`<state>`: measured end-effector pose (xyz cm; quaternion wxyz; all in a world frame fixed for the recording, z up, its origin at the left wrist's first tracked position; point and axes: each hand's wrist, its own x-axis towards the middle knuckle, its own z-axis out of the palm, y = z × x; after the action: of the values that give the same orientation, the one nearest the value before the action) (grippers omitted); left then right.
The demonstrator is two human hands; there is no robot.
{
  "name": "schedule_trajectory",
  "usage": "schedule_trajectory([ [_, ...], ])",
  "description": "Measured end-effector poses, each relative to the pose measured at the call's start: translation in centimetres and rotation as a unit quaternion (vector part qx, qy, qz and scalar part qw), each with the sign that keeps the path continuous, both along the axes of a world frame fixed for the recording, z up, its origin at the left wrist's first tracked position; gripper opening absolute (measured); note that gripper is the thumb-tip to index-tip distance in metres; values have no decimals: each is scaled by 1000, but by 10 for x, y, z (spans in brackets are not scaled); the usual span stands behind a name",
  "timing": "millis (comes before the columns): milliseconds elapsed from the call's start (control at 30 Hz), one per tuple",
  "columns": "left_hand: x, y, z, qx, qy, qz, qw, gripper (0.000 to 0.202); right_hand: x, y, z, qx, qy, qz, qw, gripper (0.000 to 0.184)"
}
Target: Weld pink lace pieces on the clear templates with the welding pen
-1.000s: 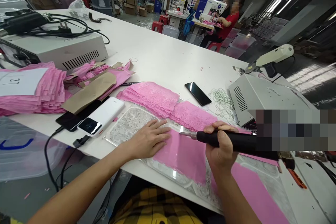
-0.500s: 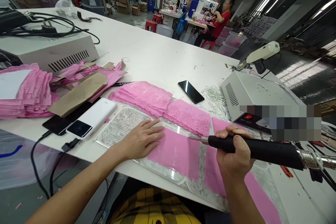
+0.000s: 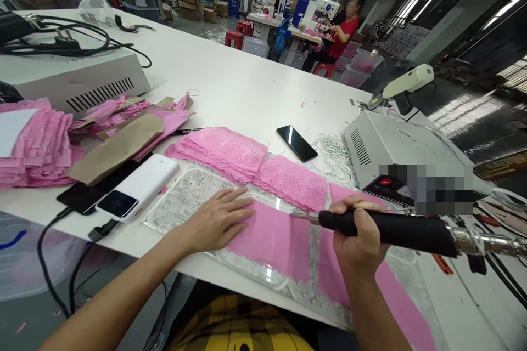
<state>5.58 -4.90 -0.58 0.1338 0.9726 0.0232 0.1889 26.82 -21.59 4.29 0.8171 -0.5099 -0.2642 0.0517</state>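
Note:
My left hand [image 3: 220, 219] lies flat with its fingers stretched out, on the left end of a pink fabric piece [image 3: 267, 241]. Beneath the fabric is a clear plate over a grey, lace-patterned surface [image 3: 193, 192]. My right hand [image 3: 360, 236] is wrapped around a thick black hand-held tool [image 3: 391, 230] with a slim metal tip. The tip points left and is at the upper part of the pink fabric; whether it touches cannot be made out. Stacked pink lace pieces [image 3: 292, 181] lie just beyond the tip. More pink fabric [image 3: 405, 307] runs under my right forearm.
A phone [image 3: 296, 142], tangled string [image 3: 335, 151] and a grey control box [image 3: 395, 148] lie beyond the work. On the left are a white power bank [image 3: 138, 186], brown paper [image 3: 117, 148], pink lace bundles [image 3: 37, 142] and another box [image 3: 94, 82]. A person in red sits at a sewing machine.
The view has shifted slightly. The tool's tip has moved a little to the left over the pink fabric with my right hand. My left hand stays flat in the same place.

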Motion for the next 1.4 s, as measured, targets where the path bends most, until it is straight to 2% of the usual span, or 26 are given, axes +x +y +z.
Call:
schedule_trajectory([
  [100,0,1,0,12,-5,-3,1000,35,2,-2,1,0,4,-1,1000,9],
  [333,-1,1,1,10,-13,-6,1000,34,19,-19,2,8,11,-51,999,12],
  [567,0,1,3,1,-12,-4,1000,35,23,-28,0,5,15,-61,998,12],
  [767,-1,0,5,16,-7,-5,1000,34,23,-28,0,4,26,-53,998,9],
  [1033,0,0,6,-4,-16,-3,1000,35,24,-27,1,-2,-7,-49,999,8],
  [1200,0,0,6,2,-15,-4,1000,35,24,-39,6,19,23,-51,998,9],
  [1400,0,1,7,17,-3,-4,1000,34,19,-49,3,3,14,-24,1000,10],
])
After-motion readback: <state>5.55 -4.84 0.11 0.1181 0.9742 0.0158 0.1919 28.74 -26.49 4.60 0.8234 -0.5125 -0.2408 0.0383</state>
